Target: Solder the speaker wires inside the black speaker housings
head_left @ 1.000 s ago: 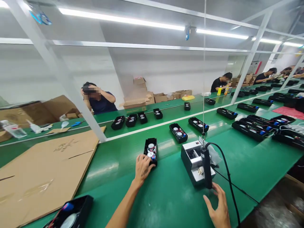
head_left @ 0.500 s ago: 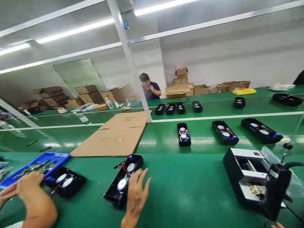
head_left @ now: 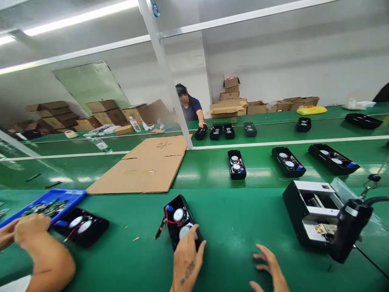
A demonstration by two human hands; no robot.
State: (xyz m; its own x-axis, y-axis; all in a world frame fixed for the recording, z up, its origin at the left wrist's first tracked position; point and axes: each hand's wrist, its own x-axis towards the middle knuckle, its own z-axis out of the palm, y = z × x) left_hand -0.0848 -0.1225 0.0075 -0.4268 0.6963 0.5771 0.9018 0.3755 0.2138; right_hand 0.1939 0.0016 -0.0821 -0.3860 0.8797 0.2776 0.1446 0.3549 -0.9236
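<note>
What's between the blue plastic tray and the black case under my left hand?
The head view shows another open black case with two round white discs, then green tabletop.

A cardboard sheet [head_left: 146, 165] lies near a clear bottle [head_left: 101, 144], a yellow packet [head_left: 311, 110] before cartons [head_left: 285, 104].

Blk housing [head_left: 173, 232], wht discs [head_left: 179, 215]; grn bench [head_left: 231, 231]; blue tray [head_left: 75, 196].
</note>
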